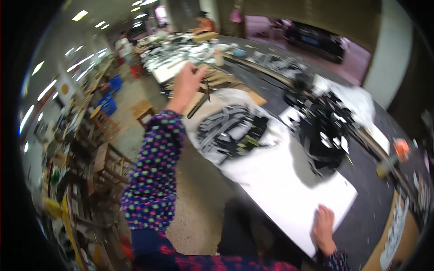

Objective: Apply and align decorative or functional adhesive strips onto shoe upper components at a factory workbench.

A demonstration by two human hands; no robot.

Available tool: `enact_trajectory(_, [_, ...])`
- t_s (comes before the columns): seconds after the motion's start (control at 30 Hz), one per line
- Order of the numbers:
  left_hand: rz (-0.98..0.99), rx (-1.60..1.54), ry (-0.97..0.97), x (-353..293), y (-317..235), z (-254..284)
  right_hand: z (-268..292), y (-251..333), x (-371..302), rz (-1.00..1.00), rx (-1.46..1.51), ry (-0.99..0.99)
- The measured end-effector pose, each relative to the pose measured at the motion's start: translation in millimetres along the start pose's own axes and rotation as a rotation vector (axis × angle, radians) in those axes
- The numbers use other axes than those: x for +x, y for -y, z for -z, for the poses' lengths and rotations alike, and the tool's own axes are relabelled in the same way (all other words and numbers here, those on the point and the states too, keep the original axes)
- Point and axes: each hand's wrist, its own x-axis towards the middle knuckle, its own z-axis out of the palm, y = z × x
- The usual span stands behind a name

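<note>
My left hand [186, 88] is raised over the far left side of the bench, its fingers pinched together. A thin dark pointed thing [207, 91] hangs from them; blur hides its exact kind. Below and to the right, a clear plastic bag [230, 97] lies spread with a bundle of grey and black strips [226, 128] on it. My right hand [323, 228] rests on a large white sheet [289, 192] near its close right corner, fingers slightly bent, with nothing visible in them. Beyond the sheet's middle sits a heap of black straps [321, 140] with small white pieces.
The dark bench [368, 201] carries brown cardboard [230, 81], a white bottle [219, 56] and an orange-topped container [400, 149]. Many pale pieces [181, 49] cover its far end, where people stand. Wooden stools [142, 109] and blue crates [107, 104] stand to the left.
</note>
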Motion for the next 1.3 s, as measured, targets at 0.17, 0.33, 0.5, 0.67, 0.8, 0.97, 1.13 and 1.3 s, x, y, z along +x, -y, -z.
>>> enact_trajectory(0.17, [-0.029, -0.217, 0.186, -56, -112, 4, 0, 3, 9, -0.011, 0.127, -0.072])
enact_trajectory(0.33, [-0.08, -0.302, 0.345, -173, -138, -75, 4, -9, -3, -0.091, 0.225, -0.178])
enact_trajectory(0.5, [-0.097, -0.089, 0.701, -275, -60, -120, 10, 3, -4, -0.05, 0.252, -0.18])
enact_trajectory(0.67, [-0.245, 0.188, 0.459, -302, -59, -129, 0, 12, 21, -0.052, 0.212, -0.164])
enact_trajectory(0.8, [-0.356, 0.301, 0.33, -322, -92, -142, -36, 12, 47, 0.107, 0.108, -0.181])
enact_trajectory(0.97, [-0.583, -0.254, 0.515, -349, -94, -139, -83, 43, 66, 0.129, 0.036, -0.118])
enact_trajectory(1.13, [-0.576, -0.411, 0.646, -367, -102, -136, -25, 49, 36, 0.085, -0.041, -0.161])
enact_trajectory(1.3, [-0.544, -0.392, 0.687, -367, -89, -129, 126, -59, -47, -0.343, -0.31, -0.314])
